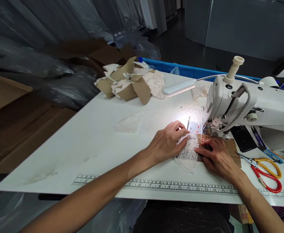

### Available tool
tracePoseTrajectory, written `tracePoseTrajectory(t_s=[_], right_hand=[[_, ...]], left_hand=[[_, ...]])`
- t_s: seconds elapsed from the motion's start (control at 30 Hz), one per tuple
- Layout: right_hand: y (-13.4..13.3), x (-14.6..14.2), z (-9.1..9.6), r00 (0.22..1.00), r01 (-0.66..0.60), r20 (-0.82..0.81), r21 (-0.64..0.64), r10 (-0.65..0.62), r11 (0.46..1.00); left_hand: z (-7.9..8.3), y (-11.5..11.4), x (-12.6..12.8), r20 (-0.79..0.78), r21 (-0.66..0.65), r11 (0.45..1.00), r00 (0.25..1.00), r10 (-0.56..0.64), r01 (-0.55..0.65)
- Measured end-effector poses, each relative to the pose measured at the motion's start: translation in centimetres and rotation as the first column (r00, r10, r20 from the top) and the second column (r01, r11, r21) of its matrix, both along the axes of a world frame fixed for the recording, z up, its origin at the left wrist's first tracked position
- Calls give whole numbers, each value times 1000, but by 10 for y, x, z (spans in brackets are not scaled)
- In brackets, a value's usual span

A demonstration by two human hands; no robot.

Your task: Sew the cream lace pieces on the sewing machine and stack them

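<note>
White lace fabric (189,150) lies on the sewing machine bed, below and left of the presser foot area. With thumb and fingers pinched together, my left hand (167,140) grips the lace at its left edge. My right hand (216,157) rests on the brown covering (231,150) of the bed, fingers bent and apart, one fingertip touching the lace's right edge. The white sewing machine (250,100) stands over the bed, its needle hard to make out. More lace (192,111) lies beyond the metal plate (194,127), under bright light.
Scissors (265,168) with red and yellow handles lie right of my right hand, near blue-handled snips (269,152) and a dark phone (243,138). Bundled lace and brown pieces (132,82) sit at the back. A lamp (180,88) hangs over the table; a ruler strip (166,185) runs along its front.
</note>
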State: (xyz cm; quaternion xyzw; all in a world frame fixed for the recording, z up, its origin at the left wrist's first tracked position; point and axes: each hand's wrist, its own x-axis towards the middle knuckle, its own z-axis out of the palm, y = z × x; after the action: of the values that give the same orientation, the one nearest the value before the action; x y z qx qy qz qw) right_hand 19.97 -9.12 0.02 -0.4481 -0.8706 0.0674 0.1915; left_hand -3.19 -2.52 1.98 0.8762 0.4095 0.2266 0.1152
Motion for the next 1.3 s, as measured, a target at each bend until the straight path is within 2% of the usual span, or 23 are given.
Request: tracePoseTrajectory(t_s=[0.1,0.2,0.33,0.4,0.5,0.57,0.6,0.7,0.8,0.97,1.07,1.3], right_hand=[[0,1,1,998,9,-54,-47,-12,999],[1,2,3,983,51,-172,-115,-70,992],[8,6,7,906,105,-374,-253,-197,962],[13,7,11,859,86,-435,-396,-269,914],[19,5,17,816,-61,-485,-614,-314,787],[22,1,17,780,-162,-532,-681,-330,714],[23,-1,17,758,-185,-554,-688,-344,701],[25,-6,12,704,-179,-604,-660,-373,730],[23,-9,9,690,-153,-629,-610,-358,778],[19,-12,17,715,-165,-669,-444,-203,881],[16,-13,22,716,-204,-682,-414,-154,887],[15,-9,12,654,-189,-723,-442,-223,877]], left_hand=[[-10,7,1,41,72,997,999,-29,26],[-17,16,2,40,31,998,997,-60,59],[-15,16,3,90,27,977,973,-214,212],[-10,12,4,142,-9,954,945,-295,299],[-4,4,5,231,-80,924,909,-347,373],[0,1,6,280,-64,915,887,-367,399],[1,0,7,303,-50,913,877,-372,405],[4,-2,7,350,-41,918,867,-356,394],[5,-4,6,314,-12,928,882,-351,373],[-1,-8,9,216,89,941,916,-337,326],[-4,-8,12,293,72,938,892,-344,338],[-2,-7,14,408,-14,937,857,-314,350]])
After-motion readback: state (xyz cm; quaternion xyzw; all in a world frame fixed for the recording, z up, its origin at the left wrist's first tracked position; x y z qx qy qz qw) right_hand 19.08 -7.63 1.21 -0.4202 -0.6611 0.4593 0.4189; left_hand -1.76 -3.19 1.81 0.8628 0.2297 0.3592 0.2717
